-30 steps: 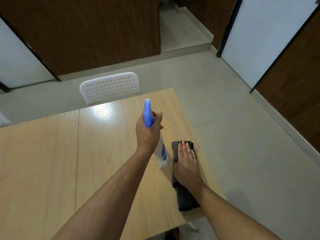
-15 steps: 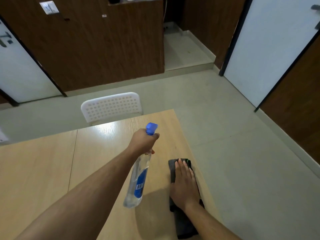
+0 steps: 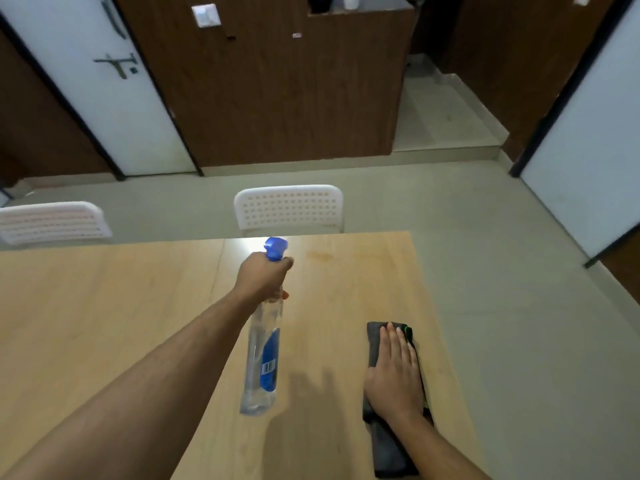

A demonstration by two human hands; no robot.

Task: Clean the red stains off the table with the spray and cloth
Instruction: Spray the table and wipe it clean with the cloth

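My left hand (image 3: 262, 277) grips the neck of a clear spray bottle (image 3: 264, 355) with a blue nozzle and blue label, held above the light wooden table (image 3: 121, 306) with the nozzle pointing away from me. A faint reddish stain (image 3: 320, 257) shows on the wood just beyond and to the right of the nozzle, near the far edge. My right hand (image 3: 394, 372) rests flat, fingers straight, on a folded dark grey cloth (image 3: 388, 448) near the table's right edge.
Two white perforated chairs stand behind the table's far edge, one in the middle (image 3: 289, 207) and one at the left (image 3: 52, 221). Grey floor lies to the right of the table. Brown wall panels and white doors stand behind.
My left hand has reached farther forward and tipped the bottle from upright to slanted, nozzle away from me. The view has tilted up. My right hand stays flat on the cloth.
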